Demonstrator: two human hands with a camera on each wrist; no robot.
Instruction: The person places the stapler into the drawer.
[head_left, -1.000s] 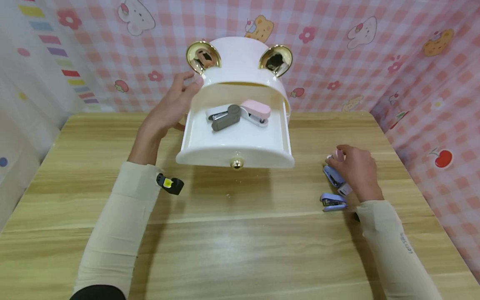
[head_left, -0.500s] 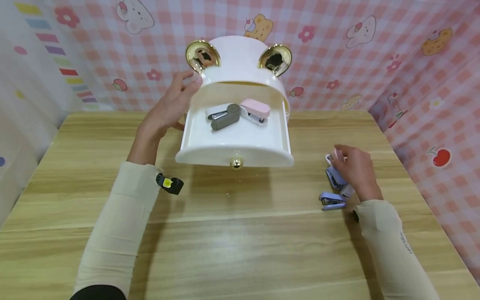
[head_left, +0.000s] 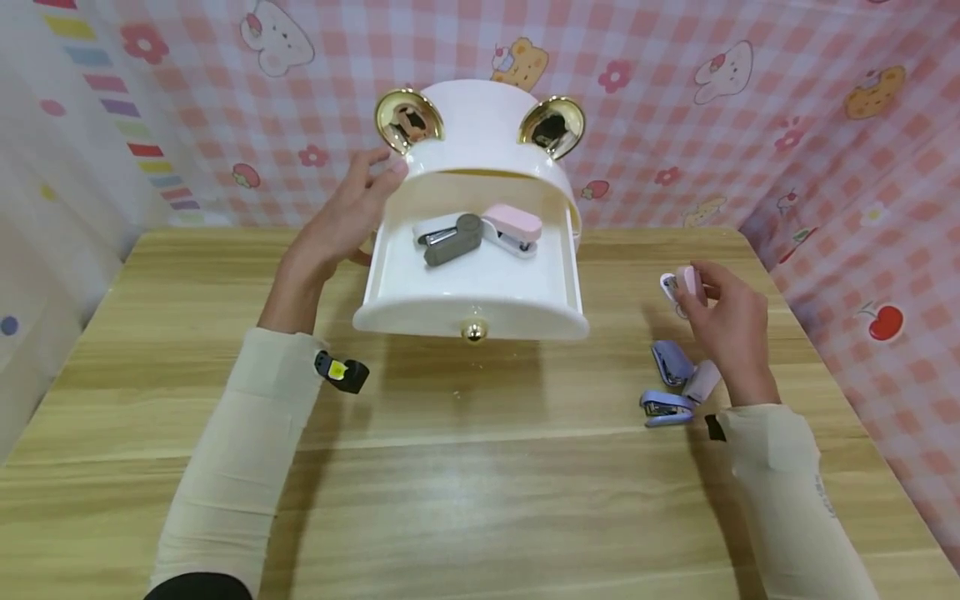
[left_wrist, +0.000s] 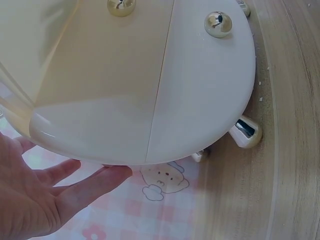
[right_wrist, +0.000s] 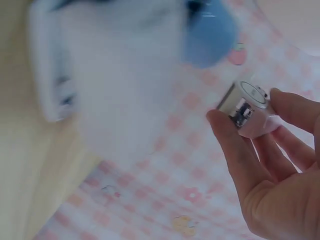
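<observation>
My right hand (head_left: 723,325) pinches a small pink stapler (head_left: 684,285) between thumb and fingertips, lifted above the wooden table (head_left: 480,492), right of the white bear-eared storage box (head_left: 480,142); my left hand (head_left: 341,225) rests flat-fingered against that box's left side, gripping nothing; its open drawer (head_left: 472,287) holds a grey stapler (head_left: 450,239) and a pink stapler (head_left: 513,227); three staplers, two blue (head_left: 667,408) and what looks like a pale lilac one (head_left: 702,382), lie by my right wrist.
</observation>
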